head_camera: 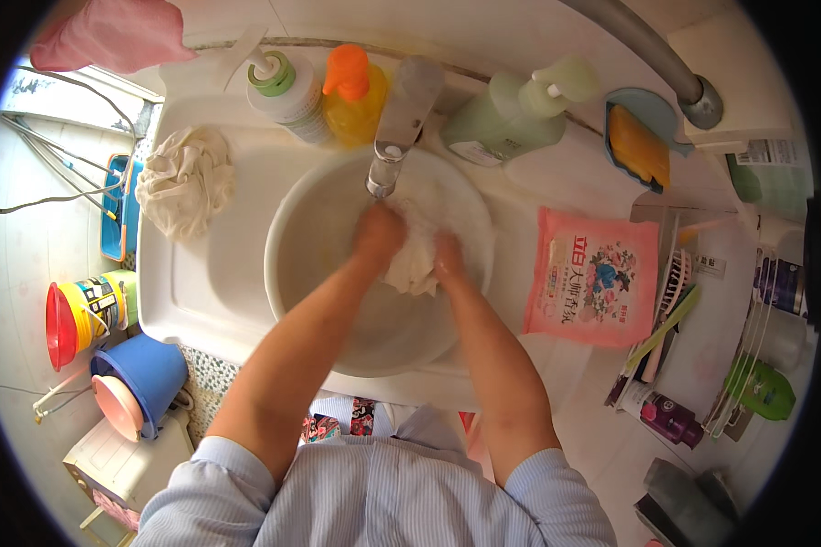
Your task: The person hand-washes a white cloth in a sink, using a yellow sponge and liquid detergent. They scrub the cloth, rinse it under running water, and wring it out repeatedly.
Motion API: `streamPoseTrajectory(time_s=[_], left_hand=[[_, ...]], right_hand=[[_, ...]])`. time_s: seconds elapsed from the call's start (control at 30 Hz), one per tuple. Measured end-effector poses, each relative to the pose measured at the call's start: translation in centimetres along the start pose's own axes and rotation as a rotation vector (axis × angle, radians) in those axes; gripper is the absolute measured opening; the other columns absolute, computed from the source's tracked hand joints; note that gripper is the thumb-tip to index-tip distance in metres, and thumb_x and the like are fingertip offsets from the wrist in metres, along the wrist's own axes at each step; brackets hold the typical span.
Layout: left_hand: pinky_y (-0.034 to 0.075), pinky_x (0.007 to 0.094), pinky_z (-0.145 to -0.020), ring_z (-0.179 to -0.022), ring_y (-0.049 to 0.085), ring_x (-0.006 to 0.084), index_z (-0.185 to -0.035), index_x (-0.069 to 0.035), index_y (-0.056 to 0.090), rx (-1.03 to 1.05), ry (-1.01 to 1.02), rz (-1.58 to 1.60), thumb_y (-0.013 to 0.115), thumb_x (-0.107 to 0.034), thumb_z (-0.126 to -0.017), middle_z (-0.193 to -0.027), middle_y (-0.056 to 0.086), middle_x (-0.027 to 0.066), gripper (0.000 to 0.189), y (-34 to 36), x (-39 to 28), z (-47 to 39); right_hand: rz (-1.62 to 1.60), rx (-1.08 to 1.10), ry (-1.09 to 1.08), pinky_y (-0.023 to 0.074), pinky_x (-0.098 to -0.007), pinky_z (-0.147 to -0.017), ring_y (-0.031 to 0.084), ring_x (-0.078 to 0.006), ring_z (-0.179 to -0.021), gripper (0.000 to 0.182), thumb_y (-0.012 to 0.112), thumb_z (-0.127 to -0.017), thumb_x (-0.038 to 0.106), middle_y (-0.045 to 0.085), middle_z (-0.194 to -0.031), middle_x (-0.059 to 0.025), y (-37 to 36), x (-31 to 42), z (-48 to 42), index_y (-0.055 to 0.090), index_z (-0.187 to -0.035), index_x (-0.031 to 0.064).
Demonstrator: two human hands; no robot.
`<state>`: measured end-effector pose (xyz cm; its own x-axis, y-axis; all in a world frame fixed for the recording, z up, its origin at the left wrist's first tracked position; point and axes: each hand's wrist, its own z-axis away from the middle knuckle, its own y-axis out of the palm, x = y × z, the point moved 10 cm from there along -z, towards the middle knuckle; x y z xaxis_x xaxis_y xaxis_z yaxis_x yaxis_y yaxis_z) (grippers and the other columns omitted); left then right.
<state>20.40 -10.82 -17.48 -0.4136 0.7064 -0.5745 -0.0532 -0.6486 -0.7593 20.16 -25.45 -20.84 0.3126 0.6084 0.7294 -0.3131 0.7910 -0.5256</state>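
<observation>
A round white basin (pixel 278 232) stands in the white sink (pixel 178 301), with cloudy water inside. My left hand (pixel 380 232), blurred by motion, grips a wet white cloth (pixel 410 267) just below the spout of the chrome faucet (pixel 386 164). On the cloth's other side my right hand (pixel 449 258), also blurred, has its fingers closed on the fabric. The lower part of the cloth hangs into the basin. Whether water runs from the faucet is hard to tell. Another bunched off-white cloth (pixel 186 183) lies on the sink's left ledge.
Behind the basin stand a white pump bottle (pixel 291 99), a yellow bottle with an orange pump (pixel 352 102) and a pale green pump bottle (pixel 506 116). To the right are a pink soap packet (pixel 592 277), orange soap (pixel 636 147) in a blue dish and a rack (pixel 670 294). Buckets (pixel 140 376) sit at left.
</observation>
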Motion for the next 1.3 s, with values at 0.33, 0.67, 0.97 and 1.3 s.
streamPoseTrajectory(time_s=[0.33, 0.67, 0.97, 1.3], left_hand=[[0.035, 0.0469, -0.088, -0.114, 0.035, 0.0389, -0.117, -0.003, 0.042, -0.015, 0.210, -0.100, 0.055, -0.031, -0.079, -0.129, 0.031, 0.0200, 0.048, -8.2, -2.3, 7.6], [0.041, 0.0419, -0.083, -0.095, 0.056, 0.0294, -0.116, -0.007, 0.047, 0.174, 0.017, -0.350, 0.052, -0.028, -0.081, -0.104, 0.058, 0.0177, 0.041, -1.1, -0.8, 3.2], [0.037, 0.0280, -0.082, -0.091, 0.052, 0.0204, -0.104, 0.002, 0.053, 0.128, -0.255, 0.971, 0.049, -0.020, -0.083, -0.093, 0.056, 0.0082, 0.031, -9.7, 1.6, 7.3], [0.040, 0.0304, -0.080, -0.096, 0.049, 0.0216, -0.089, 0.003, 0.055, -0.109, 0.305, 0.309, 0.044, -0.013, -0.080, -0.103, 0.051, 0.0121, 0.021, -18.8, -5.3, 10.6]], right_hand=[[0.166, -0.114, -0.402, 0.0336, -0.0393, -0.094, 0.043, -0.0304, -0.110, 0.047, 0.059, -0.074, 0.017, 0.044, -0.119, -0.0149, -6.7, 6.1, 10.3, 0.047, -0.120, 0.0100], [0.458, 0.250, -0.020, 0.0382, -0.0399, -0.090, 0.051, -0.0304, -0.103, 0.050, 0.055, -0.076, 0.029, 0.050, -0.113, -0.0253, 2.3, 0.5, 0.4, 0.047, -0.120, 0.0049], [-1.031, 0.217, 0.146, 0.0447, -0.0286, -0.059, 0.053, -0.0150, -0.068, 0.027, 0.060, -0.072, 0.014, 0.055, -0.084, -0.0055, -7.2, 6.2, 5.5, 0.050, -0.094, 0.0044], [-1.172, 0.635, -0.244, 0.0428, -0.0293, -0.045, 0.053, -0.0191, -0.057, 0.040, 0.059, -0.076, 0.021, 0.056, -0.081, -0.0143, -15.8, 22.9, 14.0, 0.042, -0.106, 0.0005]])
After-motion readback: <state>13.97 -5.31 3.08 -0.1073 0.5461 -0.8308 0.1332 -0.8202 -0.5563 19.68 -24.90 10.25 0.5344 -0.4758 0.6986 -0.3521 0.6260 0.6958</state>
